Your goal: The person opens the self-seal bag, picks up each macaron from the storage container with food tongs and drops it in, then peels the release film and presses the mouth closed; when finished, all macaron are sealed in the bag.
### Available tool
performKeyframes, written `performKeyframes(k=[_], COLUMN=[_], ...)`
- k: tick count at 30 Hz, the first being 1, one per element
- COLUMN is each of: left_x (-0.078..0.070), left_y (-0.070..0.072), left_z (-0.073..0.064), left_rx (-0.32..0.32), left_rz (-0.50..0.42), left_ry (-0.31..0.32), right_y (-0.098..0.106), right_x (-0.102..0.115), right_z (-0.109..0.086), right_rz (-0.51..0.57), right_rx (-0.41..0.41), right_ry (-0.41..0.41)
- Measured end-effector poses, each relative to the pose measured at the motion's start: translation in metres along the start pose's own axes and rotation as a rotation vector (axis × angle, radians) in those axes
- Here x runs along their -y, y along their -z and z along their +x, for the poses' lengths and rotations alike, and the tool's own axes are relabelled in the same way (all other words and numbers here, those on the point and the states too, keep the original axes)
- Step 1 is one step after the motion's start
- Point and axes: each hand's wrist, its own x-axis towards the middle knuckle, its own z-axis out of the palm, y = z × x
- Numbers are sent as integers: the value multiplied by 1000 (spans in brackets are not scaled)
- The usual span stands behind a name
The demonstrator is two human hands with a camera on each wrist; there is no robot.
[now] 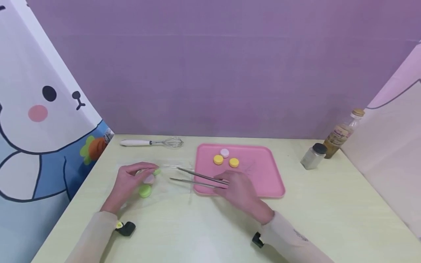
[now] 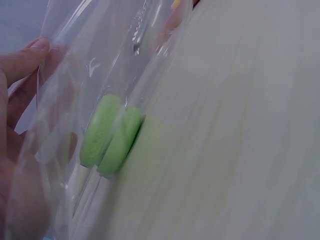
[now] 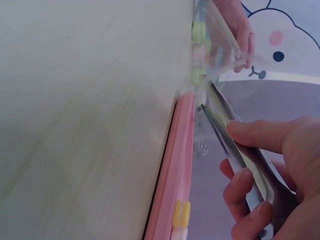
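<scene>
My left hand (image 1: 129,179) pinches a clear plastic bag (image 1: 174,188), thumb and fingertips at its film. Inside the bag lie a green macaron (image 1: 145,190), a pale pink macaron (image 1: 149,179) and another green macaron (image 1: 157,171), partly hidden by my fingers. In the left wrist view a green macaron (image 2: 112,135) shows through the film. My right hand (image 1: 240,190) grips metal tongs (image 1: 202,176) over the near left part of the pink tray (image 1: 263,182). The tongs' arms stand apart with nothing between their tips, which point at the bag.
On the tray sit two yellow macarons, one left (image 1: 218,159) and one right (image 1: 234,162), and a pale pink macaron (image 1: 224,153). A whisk (image 1: 154,142) lies along the back left. At the right stand a black-capped jar (image 1: 313,156) and a corked bottle (image 1: 340,137).
</scene>
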Motion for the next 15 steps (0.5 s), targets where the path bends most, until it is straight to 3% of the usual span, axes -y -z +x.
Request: performKeyframes(k=[15], left_x=[1], left_y=[0], left_z=[0], left_rx=[5], left_rz=[7], left_ry=[-1], right_y=[28], right_x=[-23], right_z=[-37], right_rz=[11], right_rx=[-111], right_ry=[28])
